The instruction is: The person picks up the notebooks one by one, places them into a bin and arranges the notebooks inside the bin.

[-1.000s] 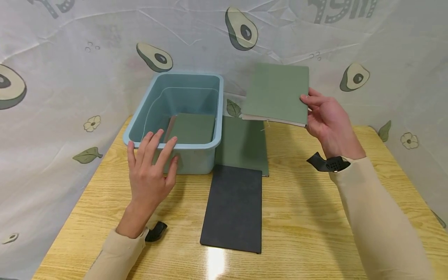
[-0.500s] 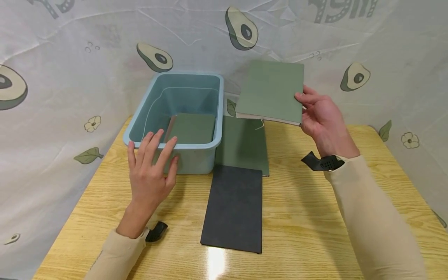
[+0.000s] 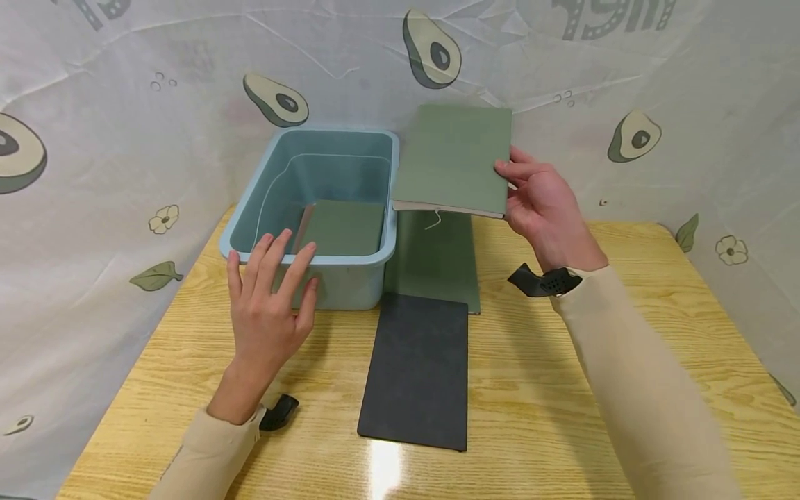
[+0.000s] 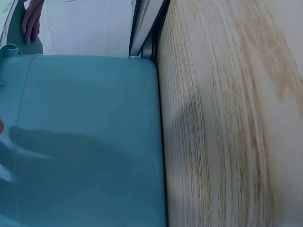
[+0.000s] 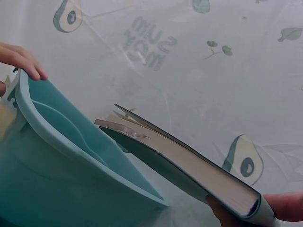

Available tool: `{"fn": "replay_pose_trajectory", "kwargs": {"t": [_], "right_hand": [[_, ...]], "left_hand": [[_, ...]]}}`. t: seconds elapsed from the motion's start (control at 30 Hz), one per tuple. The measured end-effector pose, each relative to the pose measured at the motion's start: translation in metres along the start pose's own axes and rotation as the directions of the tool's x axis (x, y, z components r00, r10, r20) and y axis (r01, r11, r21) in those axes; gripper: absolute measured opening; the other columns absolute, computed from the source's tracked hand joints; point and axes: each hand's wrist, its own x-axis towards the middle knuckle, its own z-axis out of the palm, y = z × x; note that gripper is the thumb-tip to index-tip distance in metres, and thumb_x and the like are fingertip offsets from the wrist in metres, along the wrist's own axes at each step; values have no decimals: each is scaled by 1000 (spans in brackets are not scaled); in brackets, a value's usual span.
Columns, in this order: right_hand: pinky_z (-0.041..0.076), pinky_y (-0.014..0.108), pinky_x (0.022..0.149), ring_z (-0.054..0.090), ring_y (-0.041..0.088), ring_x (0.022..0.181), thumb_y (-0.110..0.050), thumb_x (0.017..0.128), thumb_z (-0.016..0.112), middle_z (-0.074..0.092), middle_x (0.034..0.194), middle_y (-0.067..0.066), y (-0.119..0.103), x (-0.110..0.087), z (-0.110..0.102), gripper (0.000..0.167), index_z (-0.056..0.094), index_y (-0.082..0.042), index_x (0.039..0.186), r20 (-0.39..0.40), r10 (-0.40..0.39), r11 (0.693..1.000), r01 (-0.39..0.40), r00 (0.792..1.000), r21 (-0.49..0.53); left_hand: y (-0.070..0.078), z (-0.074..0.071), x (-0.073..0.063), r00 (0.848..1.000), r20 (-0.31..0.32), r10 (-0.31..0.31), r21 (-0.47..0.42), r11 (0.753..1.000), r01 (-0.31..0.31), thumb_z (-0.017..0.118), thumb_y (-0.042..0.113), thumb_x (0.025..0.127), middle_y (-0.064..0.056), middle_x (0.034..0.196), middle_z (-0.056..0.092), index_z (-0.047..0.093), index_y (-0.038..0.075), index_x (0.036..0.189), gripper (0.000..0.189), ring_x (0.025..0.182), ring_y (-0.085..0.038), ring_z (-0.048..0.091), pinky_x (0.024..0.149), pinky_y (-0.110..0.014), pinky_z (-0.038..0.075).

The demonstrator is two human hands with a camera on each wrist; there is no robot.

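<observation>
Right of the blue bin (image 3: 350, 286), right hand (image 3: 542, 198) has a green book (image 3: 459, 156) clamped by its right edge, digits on both sides; some of them hidden. Book is up off the table (image 3: 312, 451), beside the bin's right side. Head view: its left edge lines up with the bin's right rim; can't tell if they touch. Right wrist view: page block (image 5: 208, 170) faces the camera, covers spread a bit at the end toward the bin, pinkish ribbon (image 5: 125, 128) sticking out there. Pale thread (image 3: 433, 221) dangles from the book's near edge.

At the bin's near side, left hand (image 3: 269, 298): fingers apart, fairly straight, tips over the near rim, thumb lower by the outer wall. Right wrist view also has those fingers at the rim. Left wrist view is mostly bin wall, only a sliver of that hand.

Inside bin: second green book (image 3: 346, 229), flat, toward the near right. Brownish strip (image 3: 305, 226) along its left; can't tell what that is.

Just right of bin, flat on the table: lower green book (image 3: 431, 264), partly covered in view by the clamped one. Off bin's near right corner: dark notebook (image 3: 415, 371), flat, far end overlapping the lower green book.

Behind bin: pale cloth (image 3: 187, 42), avocado print.
</observation>
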Motion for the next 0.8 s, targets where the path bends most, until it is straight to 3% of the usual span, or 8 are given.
{"fn": "replay_pose_trajectory", "kwargs": {"t": [0.1,0.3,0.53,0.8], "right_hand": [[34,43,127,58,21,129,6,106,49,52,141,6,8,6,6,52,55,-13,154,17,7,1000,-6,1000,-26],[36,44,126,57,21,126,2,108,46,50,141,6,26,15,17,54,48,-15,160,43,9,996,-5,999,-88],[40,40,124,53,20,124,4,108,46,45,148,4,49,22,35,58,43,-17,162,19,22,995,-20,1000,-96],[41,45,124,50,28,136,5,108,45,40,160,10,74,37,53,58,43,-14,162,15,17,991,-15,1000,-129]], "left_hand": [[0,0,0,1000,1,1,1,1000,-1,68,18,97,-17,152,62,68,18,144,47,143,-42,54,122,-73,26],[0,0,-1,1000,4,-1,-4,1000,1,68,18,96,-17,152,62,67,18,144,48,143,-42,54,122,-73,26],[-1,-2,-1,1000,19,-4,-7,1000,4,68,18,97,-18,152,61,67,17,144,48,144,-43,53,122,-74,25],[0,-1,0,1000,15,-4,-13,1000,4,70,16,94,-19,151,62,67,17,144,49,144,-43,53,122,-74,25]]}}
